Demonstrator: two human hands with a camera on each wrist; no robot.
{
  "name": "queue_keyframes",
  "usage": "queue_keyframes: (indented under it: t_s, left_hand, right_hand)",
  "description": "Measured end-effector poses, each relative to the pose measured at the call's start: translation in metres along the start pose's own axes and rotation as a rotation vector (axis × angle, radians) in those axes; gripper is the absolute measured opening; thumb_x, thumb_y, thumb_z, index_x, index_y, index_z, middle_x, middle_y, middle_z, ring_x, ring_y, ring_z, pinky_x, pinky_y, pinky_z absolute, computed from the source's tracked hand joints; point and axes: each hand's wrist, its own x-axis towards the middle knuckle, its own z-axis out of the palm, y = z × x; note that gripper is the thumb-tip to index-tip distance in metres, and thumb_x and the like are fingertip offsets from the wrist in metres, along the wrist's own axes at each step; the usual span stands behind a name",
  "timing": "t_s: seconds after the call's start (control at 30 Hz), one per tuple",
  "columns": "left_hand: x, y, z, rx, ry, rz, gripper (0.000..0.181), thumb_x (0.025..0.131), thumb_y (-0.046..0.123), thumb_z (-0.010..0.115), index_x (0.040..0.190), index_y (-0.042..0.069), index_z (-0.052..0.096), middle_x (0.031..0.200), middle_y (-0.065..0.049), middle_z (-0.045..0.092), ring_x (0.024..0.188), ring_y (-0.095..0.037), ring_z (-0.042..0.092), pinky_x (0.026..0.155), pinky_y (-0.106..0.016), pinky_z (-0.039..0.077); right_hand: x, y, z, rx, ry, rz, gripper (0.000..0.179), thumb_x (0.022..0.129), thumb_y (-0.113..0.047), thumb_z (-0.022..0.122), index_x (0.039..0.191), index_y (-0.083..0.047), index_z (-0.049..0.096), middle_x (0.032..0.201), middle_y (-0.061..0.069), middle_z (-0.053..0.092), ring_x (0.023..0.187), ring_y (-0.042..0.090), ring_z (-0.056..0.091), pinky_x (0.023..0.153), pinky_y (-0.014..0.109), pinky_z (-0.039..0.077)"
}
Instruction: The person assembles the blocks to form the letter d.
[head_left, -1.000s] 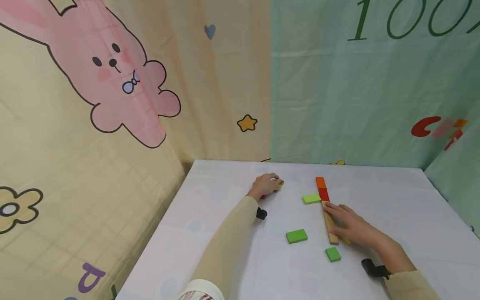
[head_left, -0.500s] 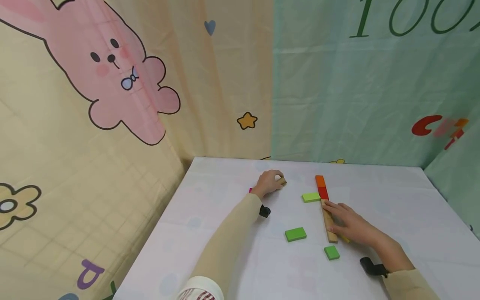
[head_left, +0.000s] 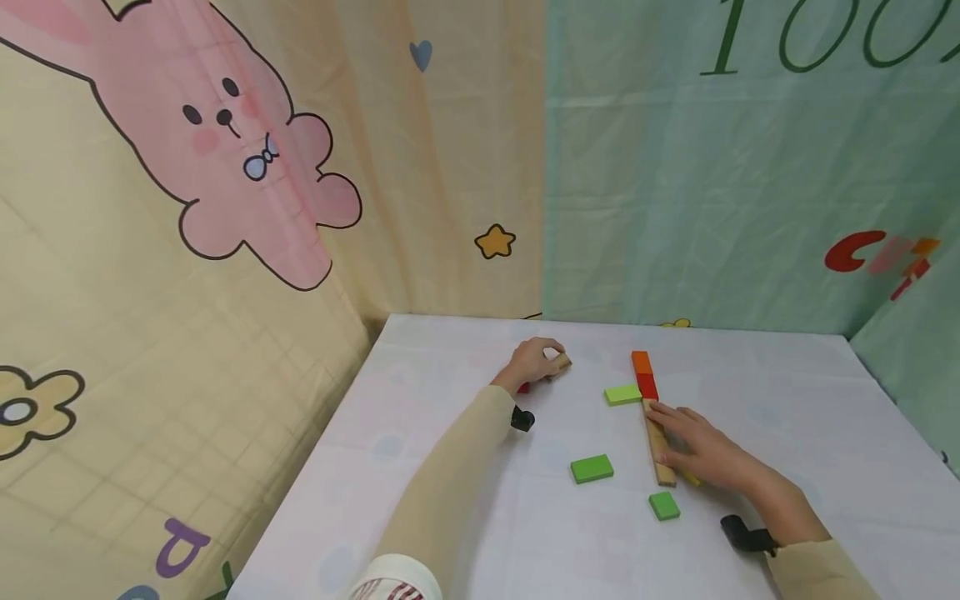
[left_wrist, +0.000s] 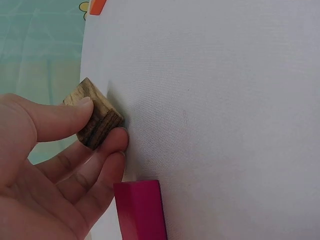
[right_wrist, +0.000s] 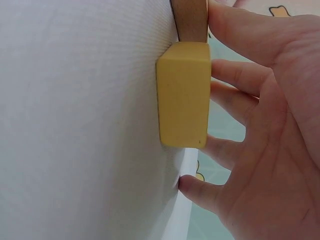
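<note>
My left hand (head_left: pixel 530 360) pinches a small wood-grain block (left_wrist: pixel 92 112) between thumb and fingertips, tilted and close over the table. A magenta block (left_wrist: pixel 140 210) lies beside its lower fingers in the left wrist view; the head view shows only a bit of it under the hand. My right hand (head_left: pixel 705 450) rests with loosely spread fingers on a long wooden strip (head_left: pixel 666 477) and over a yellow block (right_wrist: pixel 184 95) against it. Beyond the strip's far end, a red block (head_left: pixel 647 387) and an orange block (head_left: pixel 642 363) continue the line.
A light green block (head_left: pixel 622 395) sticks out leftward near the red one. Two darker green blocks, a longer one (head_left: pixel 592 468) and a squarish one (head_left: pixel 664 506), lie nearer on the white table (head_left: pixel 555 533). Printed curtains (head_left: pixel 450 167) hang behind the table's far edge.
The left hand, with the wood-grain block in its pinch, shifted slightly right and then slightly back left, its wrist uncovering the magenta block's edge again. My right hand and the other blocks stay put.
</note>
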Motion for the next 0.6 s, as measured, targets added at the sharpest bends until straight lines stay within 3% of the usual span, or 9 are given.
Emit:
queue_keyframes:
  t_s: [0.27,0.6]
  left_hand:
    - [-0.003,-0.004,-0.007,-0.055,-0.009,-0.017,0.039,0.090,0.011,0.072,0.127,0.021,0.069,0.093,-0.003,0.070,0.073,-0.014,0.065,0.069,-0.026,0.051]
    - [-0.013,-0.003,-0.014,-0.079,-0.016,-0.010,0.040,0.091,0.009,0.072,0.129,0.021,0.068,0.094,-0.006,0.067,0.074,-0.024,0.070,0.064,-0.026,0.052]
  right_hand:
    - [0.001,-0.001,0.000,0.018,-0.003,0.014,0.081,0.091,-0.038,0.074,0.156,-0.008,0.037,0.160,0.017,0.032,0.140,0.047,0.028,0.101,0.070,0.034]
    - [-0.002,-0.001,-0.002,0.011,0.007,-0.004,0.079,0.090,-0.035,0.075,0.154,-0.005,0.039,0.159,0.018,0.032,0.139,0.049,0.028,0.101,0.070,0.035]
